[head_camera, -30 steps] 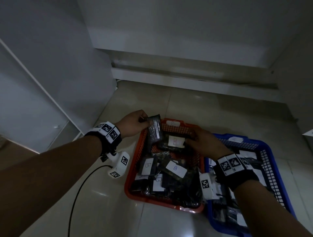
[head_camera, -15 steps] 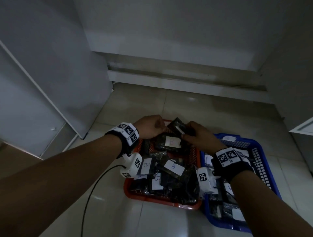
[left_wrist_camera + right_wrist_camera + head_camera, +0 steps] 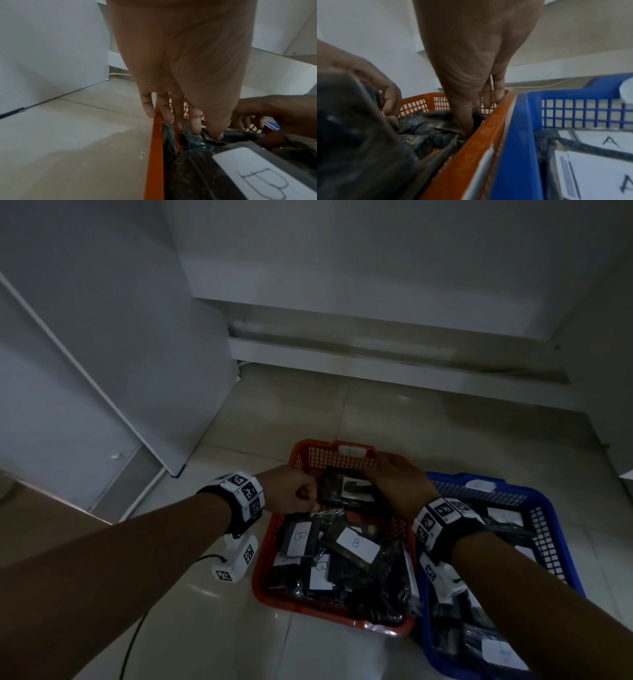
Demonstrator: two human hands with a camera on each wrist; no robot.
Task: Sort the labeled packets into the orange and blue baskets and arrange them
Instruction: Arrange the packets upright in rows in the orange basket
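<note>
In the orange basket (image 3: 274, 546), white labels on the dark packets carry a handwritten "B": one on a packet near the left wall (image 3: 298, 538), one mid-basket (image 3: 358, 544), a third nearer the front (image 3: 321, 571) (partly covered). In the blue basket (image 3: 518, 135), packet labels read "A" (image 3: 611, 141), another (image 3: 624, 185) beside a barcode.

You are crouched in a bare indoor corner that looks like a storage or stock-sorting spot. The glossy beige tiled floor (image 3: 394, 419) runs up to plain white panel walls (image 3: 376, 258) with a stained white skirting ledge (image 3: 394, 354). A tall white cabinet door (image 3: 68, 344) stands at your left. Two perforated plastic baskets, one orange (image 3: 305, 453) and one blue (image 3: 561, 546), sit on the tiles full of dark bagged packets with handwritten letter labels (image 3: 358, 544).
</note>
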